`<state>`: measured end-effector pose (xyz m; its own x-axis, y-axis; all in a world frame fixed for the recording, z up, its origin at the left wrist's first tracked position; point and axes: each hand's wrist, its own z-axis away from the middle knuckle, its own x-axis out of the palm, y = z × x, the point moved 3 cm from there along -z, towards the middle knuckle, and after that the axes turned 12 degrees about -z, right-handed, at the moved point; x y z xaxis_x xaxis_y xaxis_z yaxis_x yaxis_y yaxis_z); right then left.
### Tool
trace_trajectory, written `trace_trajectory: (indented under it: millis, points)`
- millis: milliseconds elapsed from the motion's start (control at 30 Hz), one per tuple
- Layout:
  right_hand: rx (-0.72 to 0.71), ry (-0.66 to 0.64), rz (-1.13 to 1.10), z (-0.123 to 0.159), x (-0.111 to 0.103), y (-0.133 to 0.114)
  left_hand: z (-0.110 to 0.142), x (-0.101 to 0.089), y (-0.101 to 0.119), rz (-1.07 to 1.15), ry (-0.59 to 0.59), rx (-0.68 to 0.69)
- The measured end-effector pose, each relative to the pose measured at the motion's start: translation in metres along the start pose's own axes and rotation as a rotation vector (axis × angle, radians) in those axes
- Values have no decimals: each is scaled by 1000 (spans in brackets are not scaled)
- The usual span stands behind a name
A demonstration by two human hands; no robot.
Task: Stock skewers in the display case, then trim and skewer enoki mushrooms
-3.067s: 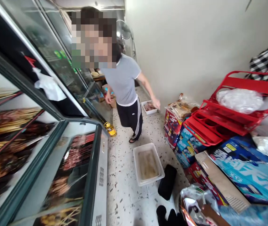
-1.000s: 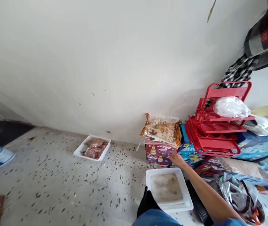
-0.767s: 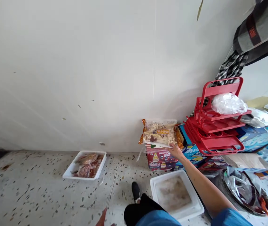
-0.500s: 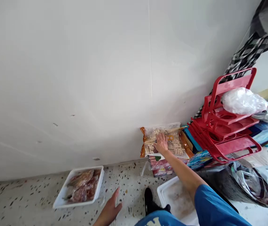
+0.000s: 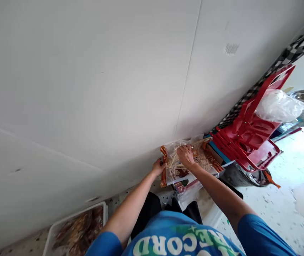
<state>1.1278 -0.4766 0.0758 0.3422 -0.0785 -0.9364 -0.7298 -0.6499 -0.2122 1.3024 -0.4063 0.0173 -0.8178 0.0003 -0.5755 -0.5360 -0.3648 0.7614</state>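
Note:
A clear plastic bag with orange-and-black striped ends lies on a box by the foot of the wall. Pale chunks on thin wooden skewers show through it. My left hand is closed on the bag's striped left end, thumb on top. On the bag's upper middle lies my right hand, its fingers curled into the plastic and the skewers under it; the fingertips are hidden. The red printed box shows in part below the bag.
A white tub with bagged reddish meat sits on the floor at lower left. Red folding plastic racks stand at right, with a white plastic bag on them. A dark bucket is below. The white wall rises ahead.
My left hand has come up from over the floor and taken hold of the bag's left end. My right hand's fingers have curled on the bag. My view has leaned closer.

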Motion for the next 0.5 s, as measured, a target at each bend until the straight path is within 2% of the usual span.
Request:
trace_trajectory:
  millis: [100,233,333,400,500]
  points:
    - [60,8,5,-5,-6,-5,-25,9,2,-17,-43,23]
    - [233,71,20,0,-19,-8,-36,1,12,-33,-56,105]
    - [334,226,-44,36,-34,-21,-37,-9,32,-2,-65,173]
    - [293,320,-120,73,-37,-41,-36,-12,51,49,-74,200]
    - [236,337,-132,123,-27,-74,-35,-11,90,172,-98,225]
